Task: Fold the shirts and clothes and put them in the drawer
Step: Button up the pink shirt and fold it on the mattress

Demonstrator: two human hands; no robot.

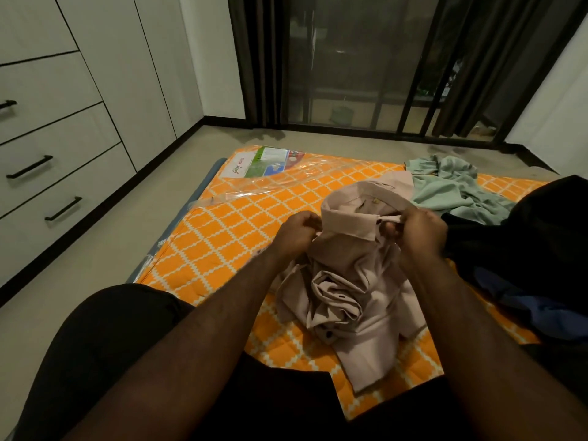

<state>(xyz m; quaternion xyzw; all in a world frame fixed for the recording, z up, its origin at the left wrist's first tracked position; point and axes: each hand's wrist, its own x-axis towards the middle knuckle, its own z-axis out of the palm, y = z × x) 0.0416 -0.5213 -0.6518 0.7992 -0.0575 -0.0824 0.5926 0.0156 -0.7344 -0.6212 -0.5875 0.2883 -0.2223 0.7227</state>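
Both hands up at collar of beige shirt (pixel 346 281): left hand (pixel 294 232) fingers curled, gripping left shoulder edge; right hand (pixel 413 230) pinching collar tip. Shirt body bunched on orange mattress (pixel 229 230). Green garment (pixel 451 186) beyond, drawers (pixel 47 160) far left, shut.

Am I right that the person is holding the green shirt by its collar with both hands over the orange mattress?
Not quite: the head view shows both hands, left hand and right hand, gripping the collar of the beige shirt. The green shirt lies untouched further back on the orange mattress.
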